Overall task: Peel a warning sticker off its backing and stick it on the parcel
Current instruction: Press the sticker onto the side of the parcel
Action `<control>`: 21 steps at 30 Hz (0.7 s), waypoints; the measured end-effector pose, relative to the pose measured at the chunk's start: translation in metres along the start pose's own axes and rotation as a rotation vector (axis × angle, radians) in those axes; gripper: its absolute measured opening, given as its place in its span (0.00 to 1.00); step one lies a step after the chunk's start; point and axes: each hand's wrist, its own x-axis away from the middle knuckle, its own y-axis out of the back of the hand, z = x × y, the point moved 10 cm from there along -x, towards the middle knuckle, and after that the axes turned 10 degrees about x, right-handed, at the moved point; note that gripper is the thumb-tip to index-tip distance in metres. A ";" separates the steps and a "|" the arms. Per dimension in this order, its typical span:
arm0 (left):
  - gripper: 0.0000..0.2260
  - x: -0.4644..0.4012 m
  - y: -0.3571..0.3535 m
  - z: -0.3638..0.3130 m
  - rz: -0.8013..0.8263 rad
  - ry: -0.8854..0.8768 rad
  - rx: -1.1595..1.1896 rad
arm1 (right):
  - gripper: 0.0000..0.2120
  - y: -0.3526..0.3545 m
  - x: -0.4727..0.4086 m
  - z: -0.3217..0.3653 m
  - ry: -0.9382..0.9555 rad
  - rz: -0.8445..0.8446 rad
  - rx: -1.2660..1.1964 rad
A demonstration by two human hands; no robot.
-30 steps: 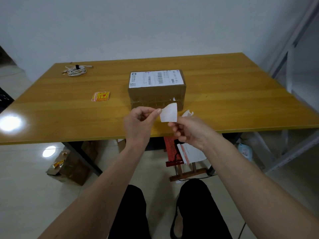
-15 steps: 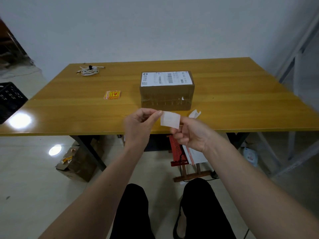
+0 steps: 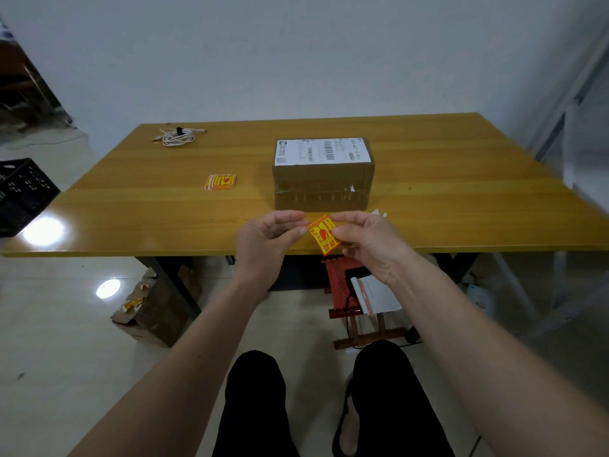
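Observation:
A yellow and red warning sticker [image 3: 323,235] is held in the air just in front of the table's near edge, its printed face toward me. My left hand [image 3: 267,237] pinches its left edge and my right hand [image 3: 364,240] pinches its right edge. Whether the backing is still on it cannot be told. The brown cardboard parcel [image 3: 323,179] with a white shipping label on top stands on the table right behind the hands. A small stack of the same stickers [image 3: 220,182] lies on the table to the parcel's left.
The wooden table [image 3: 461,199] has a coiled white cable [image 3: 176,136] at its back left and a white paper scrap [image 3: 378,213] beside my right hand. A black crate [image 3: 23,192] stands at the left, a torn box [image 3: 148,308] and a red stool [image 3: 346,291] under the table.
The piece showed its white back before; it has been turned over and now shows its yellow and red printed face. Both hands have kept hold of it. The camera has tilted.

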 end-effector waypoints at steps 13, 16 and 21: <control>0.10 -0.008 0.006 -0.007 -0.004 -0.030 -0.187 | 0.09 -0.003 0.013 0.040 0.364 -0.150 0.695; 0.12 -0.012 -0.013 -0.014 0.163 -0.045 -0.381 | 0.12 -0.023 0.025 0.051 0.545 -0.118 1.006; 0.11 -0.012 -0.036 -0.021 0.312 -0.107 -0.741 | 0.11 -0.041 0.038 0.058 0.672 -0.086 1.184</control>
